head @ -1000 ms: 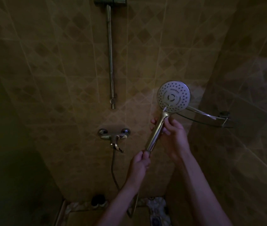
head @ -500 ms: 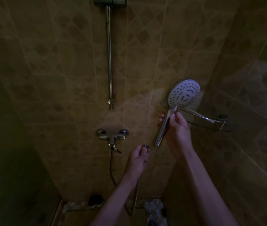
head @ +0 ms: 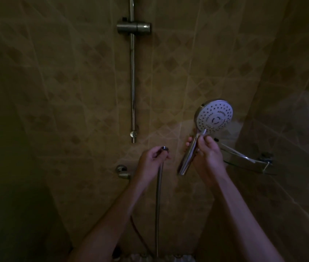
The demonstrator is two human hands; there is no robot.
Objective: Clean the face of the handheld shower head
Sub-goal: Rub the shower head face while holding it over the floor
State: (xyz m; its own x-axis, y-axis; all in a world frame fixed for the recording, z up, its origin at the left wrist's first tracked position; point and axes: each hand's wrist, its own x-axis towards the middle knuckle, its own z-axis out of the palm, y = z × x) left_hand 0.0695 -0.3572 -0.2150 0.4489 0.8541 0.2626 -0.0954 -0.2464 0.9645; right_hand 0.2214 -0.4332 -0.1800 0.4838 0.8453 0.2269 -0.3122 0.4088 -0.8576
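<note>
Chrome runs down the tiled wall at the left of the action: a vertical slide rail [head: 132, 82] with its empty holder bracket [head: 134, 28] high up, and part of the mixer valve [head: 122, 172] showing beside the left forearm. Next comes the left hand [head: 152, 159], closed around the end of the metal hose [head: 158, 201], whose threaded nut [head: 164, 148] pokes out above the fingers. The hose hangs straight down from that hand; it looks flexible and ribbed, so it should be easy to hold but will swing if let go.

Well apart from the nut, the right hand [head: 206, 156] is clamped round the upper part of the handle of the shower head [head: 214, 117], thumb in front, fingers behind. The head is detached from the hose, its open handle end pointing down and left, its pale spray face tilted toward the camera, just in front of the wall and above the corner shelf [head: 248, 161].

By my judgement the head is light and rigid, a plastic body under a slick plated finish, and slippery when wet. The handle is the place to grip, close under the disc as now, leaving the nozzle face free for wiping. The soft nozzle nubs should tolerate rubbing; a drop onto tile could crack the rim.
</note>
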